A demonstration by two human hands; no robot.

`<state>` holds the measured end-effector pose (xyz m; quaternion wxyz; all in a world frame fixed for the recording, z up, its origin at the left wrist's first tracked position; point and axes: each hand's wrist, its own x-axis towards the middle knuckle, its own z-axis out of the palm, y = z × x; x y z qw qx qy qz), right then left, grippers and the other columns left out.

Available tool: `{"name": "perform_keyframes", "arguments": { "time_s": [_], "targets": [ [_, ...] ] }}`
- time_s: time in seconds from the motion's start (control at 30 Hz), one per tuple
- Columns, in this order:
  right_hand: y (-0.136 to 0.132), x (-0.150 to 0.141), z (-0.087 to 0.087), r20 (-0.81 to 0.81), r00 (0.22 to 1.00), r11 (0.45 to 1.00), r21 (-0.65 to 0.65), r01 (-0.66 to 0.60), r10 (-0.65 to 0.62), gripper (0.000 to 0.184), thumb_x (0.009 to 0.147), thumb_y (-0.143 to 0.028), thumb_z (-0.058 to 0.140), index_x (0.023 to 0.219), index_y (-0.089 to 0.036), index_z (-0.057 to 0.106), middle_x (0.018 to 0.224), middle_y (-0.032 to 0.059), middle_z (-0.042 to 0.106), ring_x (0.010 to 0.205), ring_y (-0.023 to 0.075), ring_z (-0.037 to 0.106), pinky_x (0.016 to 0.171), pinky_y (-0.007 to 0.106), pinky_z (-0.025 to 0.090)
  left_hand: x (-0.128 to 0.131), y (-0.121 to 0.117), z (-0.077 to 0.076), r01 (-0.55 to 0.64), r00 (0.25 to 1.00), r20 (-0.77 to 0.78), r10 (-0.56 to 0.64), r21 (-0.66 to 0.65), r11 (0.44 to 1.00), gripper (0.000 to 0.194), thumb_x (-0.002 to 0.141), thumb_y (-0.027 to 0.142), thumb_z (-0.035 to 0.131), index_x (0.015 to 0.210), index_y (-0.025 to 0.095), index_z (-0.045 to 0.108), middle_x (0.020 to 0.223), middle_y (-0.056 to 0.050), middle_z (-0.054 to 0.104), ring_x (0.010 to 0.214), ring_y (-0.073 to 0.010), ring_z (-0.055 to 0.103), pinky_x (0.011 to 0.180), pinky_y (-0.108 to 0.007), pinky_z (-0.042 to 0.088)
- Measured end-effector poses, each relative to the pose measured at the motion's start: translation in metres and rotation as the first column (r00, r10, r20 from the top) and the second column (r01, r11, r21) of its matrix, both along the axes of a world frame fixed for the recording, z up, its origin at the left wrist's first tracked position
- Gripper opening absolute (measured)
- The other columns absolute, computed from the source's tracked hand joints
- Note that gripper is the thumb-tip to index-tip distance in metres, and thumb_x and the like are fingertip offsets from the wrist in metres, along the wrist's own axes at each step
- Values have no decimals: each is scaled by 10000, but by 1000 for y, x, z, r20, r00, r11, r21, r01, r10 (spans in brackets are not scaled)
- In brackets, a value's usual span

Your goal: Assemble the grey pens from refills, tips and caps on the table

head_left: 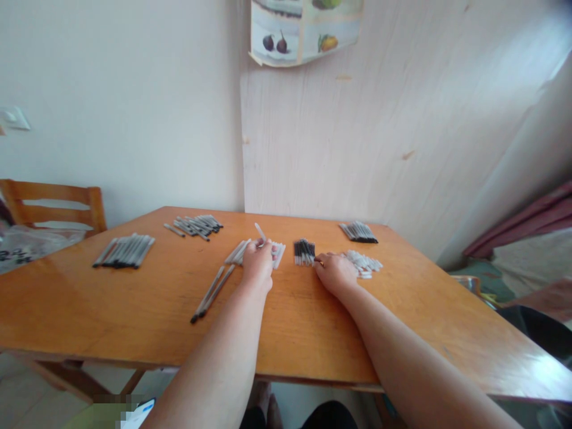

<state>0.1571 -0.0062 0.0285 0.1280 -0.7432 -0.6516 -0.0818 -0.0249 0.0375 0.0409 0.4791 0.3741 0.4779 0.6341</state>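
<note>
A clear tube stands tilted in the left hand, whose fingers are curled nearly closed around it, mid-desk. That hand partly hides a row of tubes beneath. The right hand, fingers bent, has its fingertips beside black refills; whether it grips anything is hard to tell. It partly covers white caps. 2 pens lie beside the left forearm; 3 pen piles sit farther out. The top edge crops a fruit poster.
</note>
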Motion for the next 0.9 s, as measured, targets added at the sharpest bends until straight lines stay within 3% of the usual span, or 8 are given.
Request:
{"name": "perform_keyframes", "arguments": {
  "time_s": [0.3,0.6,0.9],
  "targets": [
    [0,-1,-1,-57,996,997,-16,-69,68,353,900,-428,396,1058,-298,685,1005,39,708,918,187,633,708,249,411,-1,4,-4,-16,1000,-24,17,19,1000,299,731,288,604,992,144,586,719,-34,650,503,-73,521,493,-180,394],
    [0,12,9,-158,978,981,109,158,-140,431,925,-439,305,1047,-279,686,961,67,707,861,207,631,660,265,374,-5,4,-4,-86,991,-100,92,62,994,289,690,237,581,950,149,671,788,-34,646,581,-97,537,492,-182,398],
    [-2,16,13,-194,967,972,135,195,-167,448,923,-461,302,1058,-283,690,947,71,699,864,211,626,641,259,352,-19,-3,19,-73,966,-241,96,101,992,359,682,239,625,1031,153,631,837,-52,653,644,-123,593,574,-220,455]
  ]
}}
